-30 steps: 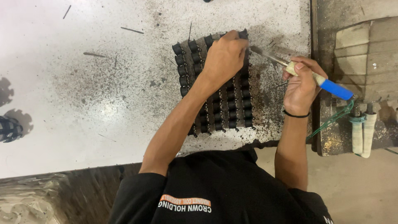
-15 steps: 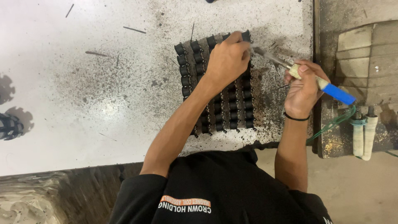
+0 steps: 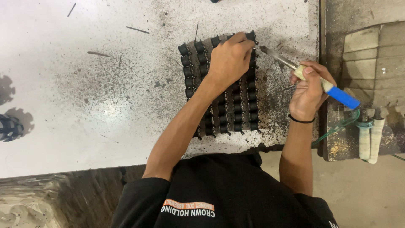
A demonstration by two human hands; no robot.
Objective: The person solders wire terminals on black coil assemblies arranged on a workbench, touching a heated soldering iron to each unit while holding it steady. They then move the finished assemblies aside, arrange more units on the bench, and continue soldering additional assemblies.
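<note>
The person's black sleeve (image 3: 139, 198) is sitting nearest the camera, with both forearms reaching away from it over the white worktable (image 3: 84, 105).

The rack of black coils (image 3: 236, 105), a flat block of small dark bobbins in rows, is lying on the speckled part of the worktable and is serving here as the reference point. The left hand (image 3: 230, 59) is resting on the far end of the rack, fingers curled down and pressing onto the top rows; whether it is pinching any single coil cannot be told, as the fingertips are hiding beneath the knuckles.

Just beside the rack's right edge, the right hand (image 3: 310, 90) is closing around a soldering iron (image 3: 320, 82) in a pen-like grip, a black band circling the wrist. The iron's blue handle is pointing away from the rack, and its metal tip is angling toward the rack's far right corner, close to the left hand's fingers.

Further right of the rack, a grimy stand (image 3: 363, 84) is holding two pale cylindrical handles (image 3: 371, 137). Well left of the rack, a dark toothed part (image 3: 9, 126) is lying at the table's edge.
</note>
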